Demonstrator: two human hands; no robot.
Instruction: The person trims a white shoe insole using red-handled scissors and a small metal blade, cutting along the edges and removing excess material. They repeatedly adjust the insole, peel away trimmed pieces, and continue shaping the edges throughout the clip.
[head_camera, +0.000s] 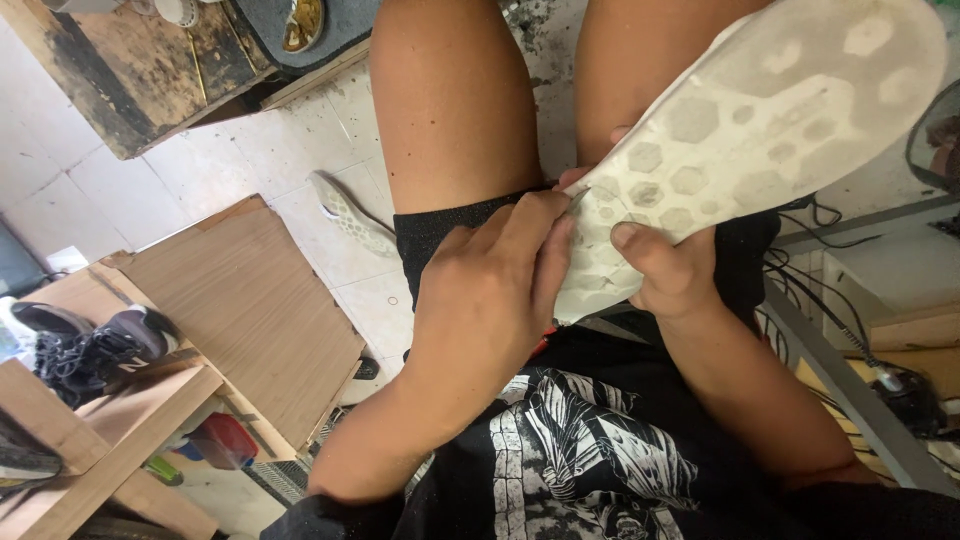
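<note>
A worn white shoe sole, its hexagon-patterned underside turned up, was held over the lap. The right hand was clamped on the sole's near end, thumb pressed on the tread and the remaining fingers curled out of sight beneath. The left hand was closed in a pinch at the sole's near edge, where a thin grey tip was gripped between thumb and forefinger. What that tip belonged to could not be told. If it was a blade or pick, a slip off the hard rubber could likely be driven toward the right thumb just beside it, or the bare thigh under the sole. A second pale sole lay on the tiled floor left of the sole; dark sneakers lay farther left, partly cut off.
</note>
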